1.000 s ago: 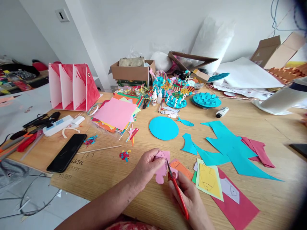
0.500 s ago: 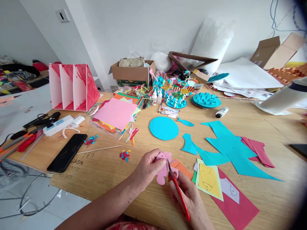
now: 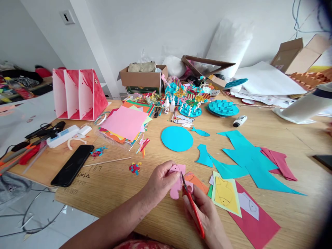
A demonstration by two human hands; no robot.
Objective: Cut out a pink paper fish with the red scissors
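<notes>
My left hand [image 3: 166, 177] pinches a piece of pink paper [image 3: 176, 192] that has a fish outline drawn on it. Red-handled scissors [image 3: 193, 211] are gripped in my right hand [image 3: 204, 214], their blades at the paper's right side. Just beyond lies an orange paper fish [image 3: 195, 181]. To the right, a yellow paper with a drawn fish [image 3: 225, 195] rests on pale green paper, and a white paper fish [image 3: 249, 204] lies on a dark red sheet [image 3: 259, 228]. Farther off are a blue paper circle [image 3: 177, 139] and a small blue fish [image 3: 201, 132].
Blue paper offcuts [image 3: 255, 166] spread across the right of the table. A stack of coloured paper [image 3: 126, 121], a phone [image 3: 72, 165], and a power strip [image 3: 63, 135] are on the left. Glue bottles [image 3: 166, 106] and blue paper crafts [image 3: 223, 108] stand at the back.
Almost nothing differs. The scissors and my right hand have shifted very slightly; both hands keep their hold on the pink paper and the scissors.
</notes>
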